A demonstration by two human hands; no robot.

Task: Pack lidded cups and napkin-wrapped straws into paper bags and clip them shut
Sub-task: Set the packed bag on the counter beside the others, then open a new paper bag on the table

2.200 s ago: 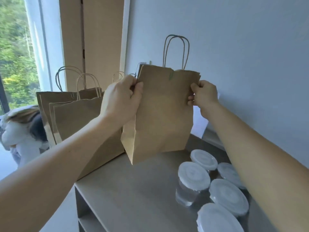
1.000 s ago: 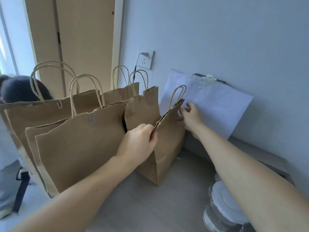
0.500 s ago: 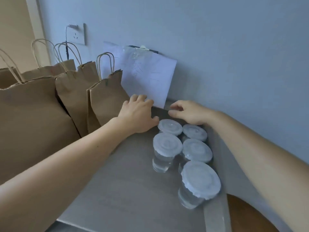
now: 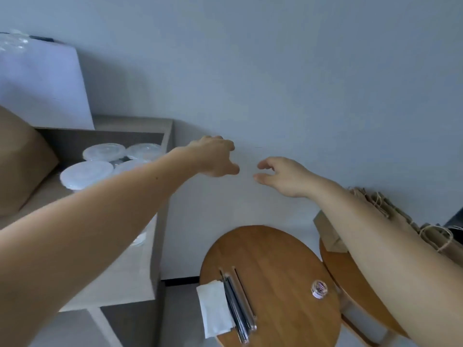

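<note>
Shelf [image 4: 130, 266]; cups [image 4: 86, 174] left of fingers [image 4: 226, 145]

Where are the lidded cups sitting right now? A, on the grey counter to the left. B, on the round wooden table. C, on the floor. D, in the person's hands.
A: the lidded cups stand grouped on the grey counter; the round table bears a napkin, straws and a small jar, and the left hand and right hand hold nothing.

Lidded cups [image 4: 86, 173] on shelf [image 4: 120, 271], left; straws [image 4: 238, 304] beside napkin [image 4: 215, 309] on round table [image 4: 275, 251], right.
</note>
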